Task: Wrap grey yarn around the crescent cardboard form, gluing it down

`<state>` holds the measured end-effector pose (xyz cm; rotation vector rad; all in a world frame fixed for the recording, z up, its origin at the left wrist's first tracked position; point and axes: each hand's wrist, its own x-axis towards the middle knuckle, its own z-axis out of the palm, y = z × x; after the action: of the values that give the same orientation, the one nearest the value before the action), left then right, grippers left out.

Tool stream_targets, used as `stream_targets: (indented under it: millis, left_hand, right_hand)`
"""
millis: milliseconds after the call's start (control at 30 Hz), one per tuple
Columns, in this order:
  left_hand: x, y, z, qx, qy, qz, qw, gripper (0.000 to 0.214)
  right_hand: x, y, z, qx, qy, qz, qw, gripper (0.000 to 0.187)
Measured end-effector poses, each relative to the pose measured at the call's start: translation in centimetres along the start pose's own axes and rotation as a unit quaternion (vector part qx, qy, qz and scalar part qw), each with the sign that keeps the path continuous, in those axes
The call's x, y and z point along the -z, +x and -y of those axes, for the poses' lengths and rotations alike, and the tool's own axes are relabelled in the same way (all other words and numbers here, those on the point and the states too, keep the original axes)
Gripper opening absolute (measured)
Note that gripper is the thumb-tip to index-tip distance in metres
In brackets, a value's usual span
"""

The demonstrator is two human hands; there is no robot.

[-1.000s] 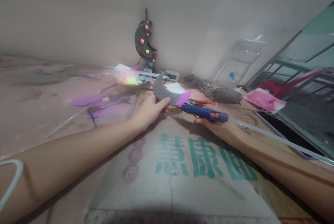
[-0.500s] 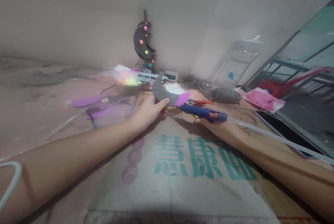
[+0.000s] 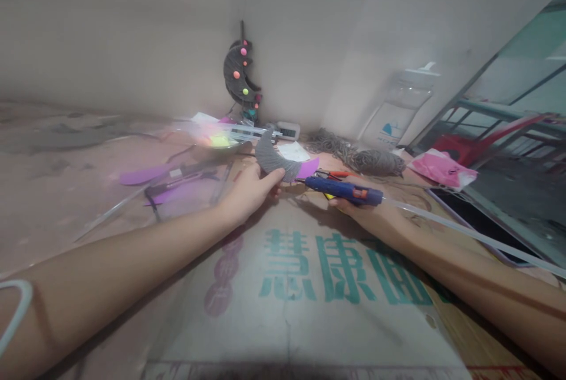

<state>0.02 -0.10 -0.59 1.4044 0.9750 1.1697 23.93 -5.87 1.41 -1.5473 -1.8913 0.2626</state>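
Pinched between the thumb and fingers of my left hand (image 3: pixel 254 188) is a crescent moon (image 3: pixel 277 159), mostly wound with grey yarn, its right tip bare purple. My right hand (image 3: pixel 360 206) grips a blue hot glue gun (image 3: pixel 342 189), and a long clear glue stick (image 3: pixel 464 232) trails from its back end. The gun's nozzle points left, close to the crescent's lower edge beside the purple tip; whether it touches I cannot tell. Below both hands lies a cardboard sheet (image 3: pixel 305 321) with green printed characters.
A finished grey crescent (image 3: pixel 236 73) with coloured balls leans on the wall. Grey yarn (image 3: pixel 375 161), a pink packet (image 3: pixel 444 169), a phone (image 3: pixel 481 223) and a clear bottle (image 3: pixel 402 108) are at right. Purple crescent pieces (image 3: pixel 144 174) lie left, near glue sticks (image 3: pixel 252 130).
The view has shifted slightly, so everything sits a little farther left. Both hands keep their hold on the crescent and the glue gun, with the nozzle still close to the crescent.
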Motion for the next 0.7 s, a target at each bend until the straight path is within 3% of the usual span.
stream_targets:
  millis: [333,700]
  left_hand:
    - [0.0,0.0,0.0,0.004,-0.008,-0.008,1.0,0.028]
    - [0.0,0.0,0.2,-0.002,-0.006,-0.003,1.0,0.031]
  right_hand:
    - [0.2,0.0,0.8,-0.019,0.005,-0.018,1.0,0.019]
    - [0.3,0.3,-0.1,0.022,-0.03,-0.038,0.999,0.024]
